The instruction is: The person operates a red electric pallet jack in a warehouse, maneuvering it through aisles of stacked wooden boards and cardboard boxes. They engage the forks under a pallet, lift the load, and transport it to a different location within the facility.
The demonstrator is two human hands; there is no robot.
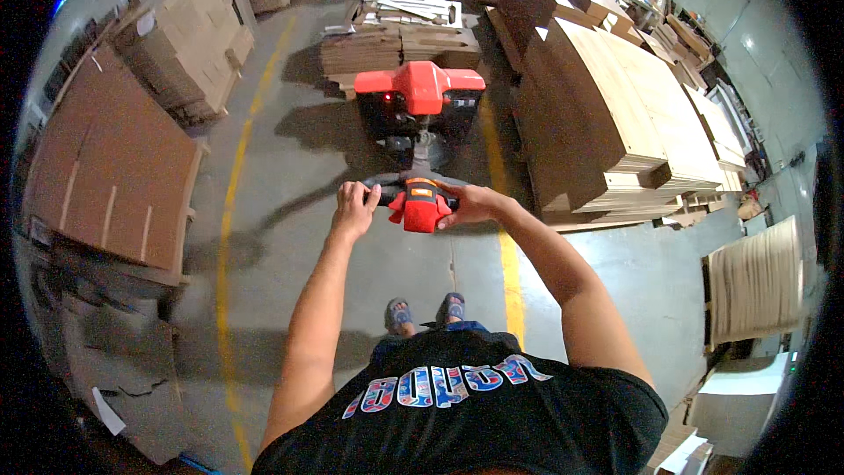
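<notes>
A red and black electric pallet jack stands ahead of me, its steering handle reaching back toward my body. My left hand is wrapped round the left grip of that handle, thumb on its inner side. On the opposite side, my right hand grips the right end of the handle, and its fingers are partly hidden behind the red head. Beyond the jack's body sits a stack of brown boards with loose white strips on top. The forks are hidden.
Tall stacks of pale panels line the right side, close to a yellow floor line. Brown board stacks and stacked cartons stand left of another yellow line. An upright bundle of pale sheets is at far right.
</notes>
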